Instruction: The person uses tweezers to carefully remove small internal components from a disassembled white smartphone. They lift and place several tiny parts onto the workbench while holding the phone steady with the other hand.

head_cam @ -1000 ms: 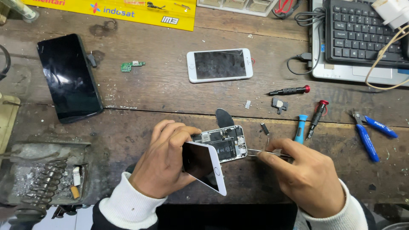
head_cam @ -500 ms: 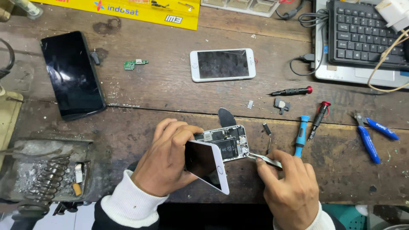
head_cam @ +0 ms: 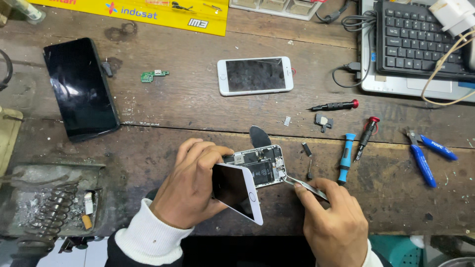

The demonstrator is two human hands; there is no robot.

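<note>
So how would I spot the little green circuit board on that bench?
Start at the big black phone lying face up on the left of the wooden workbench. Just right of its top end lies the small green circuit board, alone on bare wood. It is the only green piece, far smaller than the white phone further right.

You are looking straight down on a worn wooden bench (head_cam: 173, 106), dark brown, scratched and stained, with a seam between planks running across its middle. Light falls evenly from above, with soft glare on the glossy surfaces. A yellow printed strip (head_cam: 148, 12) lies along the far edge. At far right a laptop (head_cam: 415, 54) sits on the bench, cables trailing off it. At near left a grey metal tray (head_cam: 29, 198) rests at the bench edge. Below the near edge, pale floor tiles (head_cam: 94, 249) show.
</note>
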